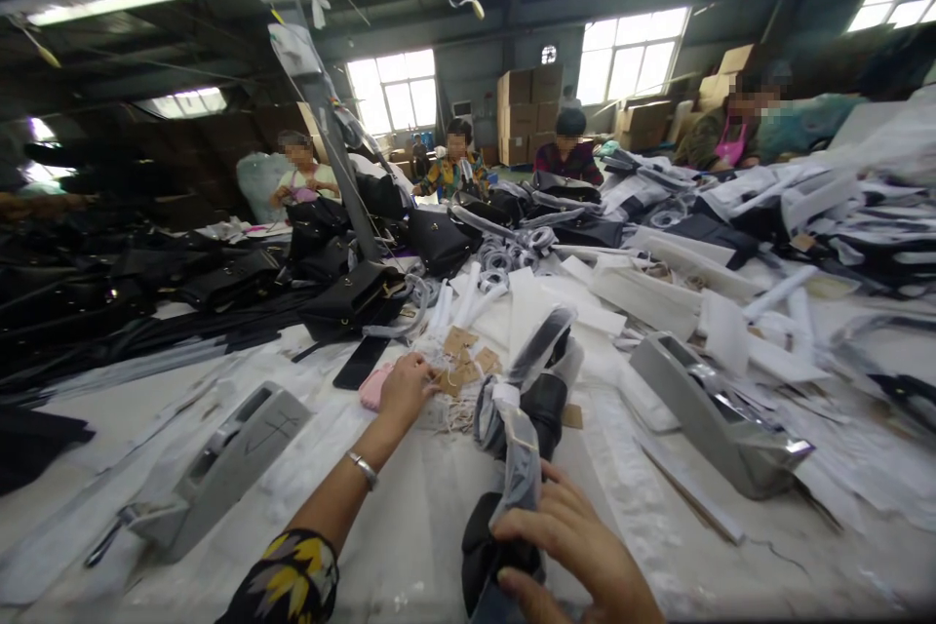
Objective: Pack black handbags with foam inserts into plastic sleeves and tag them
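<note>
My left hand [407,392] reaches to a small pile of brown cardboard hang tags [460,343] with pale strings. Its fingertips are pinched together at the pile's near-left edge, on what looks like a tag. A pink pouch-like item [374,388] lies against that hand's left side. My right hand [577,541] curls its thumb and fingers round the near end of a black handbag [545,405]. Clear plastic film wraps the bag's strap or handle [521,453]. The bag lies lengthwise on the table in front of me, its underside hidden.
Grey tape dispensers [234,458] [717,414] stand at left and right. A black phone [361,362] lies behind the pouch. Black bags [351,297], white paper and wrapped straps [512,252] cover the far table around a metal post [336,136]. Several people sit beyond.
</note>
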`<control>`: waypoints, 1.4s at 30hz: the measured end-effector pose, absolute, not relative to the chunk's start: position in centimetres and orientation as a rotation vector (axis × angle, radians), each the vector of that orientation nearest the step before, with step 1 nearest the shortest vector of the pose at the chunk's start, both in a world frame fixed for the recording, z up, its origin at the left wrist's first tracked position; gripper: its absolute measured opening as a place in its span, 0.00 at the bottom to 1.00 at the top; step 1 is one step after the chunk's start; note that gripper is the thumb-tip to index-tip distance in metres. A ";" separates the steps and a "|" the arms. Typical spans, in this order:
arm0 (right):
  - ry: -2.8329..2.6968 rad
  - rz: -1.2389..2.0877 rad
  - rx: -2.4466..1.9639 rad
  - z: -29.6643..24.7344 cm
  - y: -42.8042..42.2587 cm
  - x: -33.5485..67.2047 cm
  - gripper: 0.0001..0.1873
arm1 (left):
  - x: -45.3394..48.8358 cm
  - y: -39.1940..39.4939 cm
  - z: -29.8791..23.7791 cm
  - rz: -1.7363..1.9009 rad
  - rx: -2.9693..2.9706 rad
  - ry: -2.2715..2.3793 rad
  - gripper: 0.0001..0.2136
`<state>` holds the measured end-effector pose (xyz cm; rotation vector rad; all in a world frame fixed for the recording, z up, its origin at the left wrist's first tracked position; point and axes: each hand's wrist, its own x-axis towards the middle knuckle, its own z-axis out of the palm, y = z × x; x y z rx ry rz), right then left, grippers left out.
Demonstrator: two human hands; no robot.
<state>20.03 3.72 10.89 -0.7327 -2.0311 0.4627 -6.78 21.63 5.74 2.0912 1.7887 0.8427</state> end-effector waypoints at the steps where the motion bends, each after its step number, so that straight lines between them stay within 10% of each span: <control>1: -2.022 0.467 -0.726 11.0 3.7 20.1 0.21 | -7.1 21.9 5.4 0.786 2.118 1.796 0.10; 23: -1.850 0.695 -0.775 11.4 2.3 19.8 0.16 | -7.0 22.6 6.9 0.523 2.137 1.688 0.14; 42: -1.551 0.654 -0.939 13.2 6.7 22.0 0.17 | -3.8 18.4 25.3 0.993 1.573 1.023 0.19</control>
